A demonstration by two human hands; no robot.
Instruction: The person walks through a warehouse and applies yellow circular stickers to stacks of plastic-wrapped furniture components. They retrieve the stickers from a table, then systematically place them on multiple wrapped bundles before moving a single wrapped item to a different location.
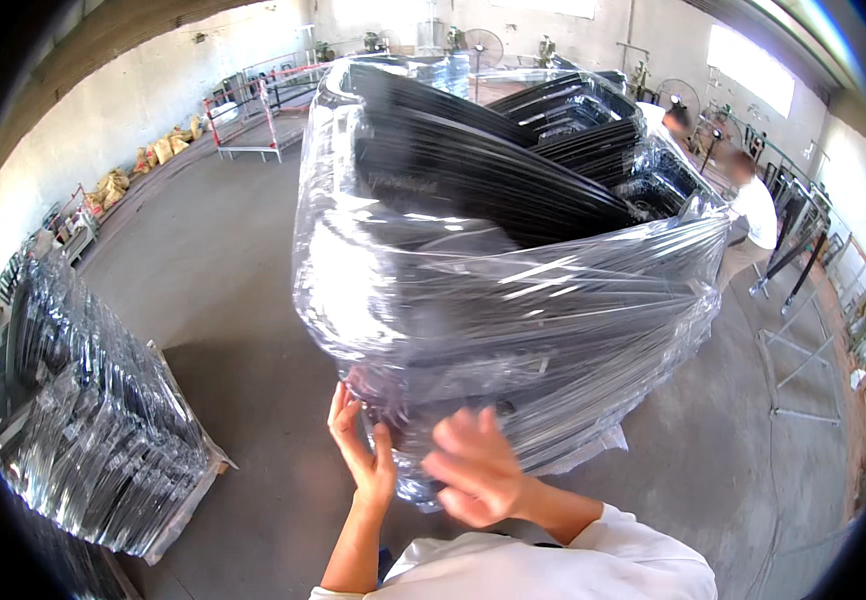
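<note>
A large stack of black parts point(473, 150), their exact kind unclear, stands in front of me, wrapped in clear stretch film point(553, 300). The film is pulled tight in creased bands around the sides, while black parts show at the top. At the near lower left corner, my left hand point(365, 460) is raised against the film with fingers and thumb apart. Shiny film bunches just right of it, and I cannot make out whether a roll is inside. My right hand point(478, 468) is before the near side, fingers spread and slightly blurred, with nothing visible in it.
Another film-wrapped stack point(103, 420) sits on a pallet at the left. Two people in white tops point(753, 205) are beyond the stack at the right, near metal racks point(803, 370). A metal frame cart point(253, 130) and yellowish sacks point(163, 150) stand toward the far left wall.
</note>
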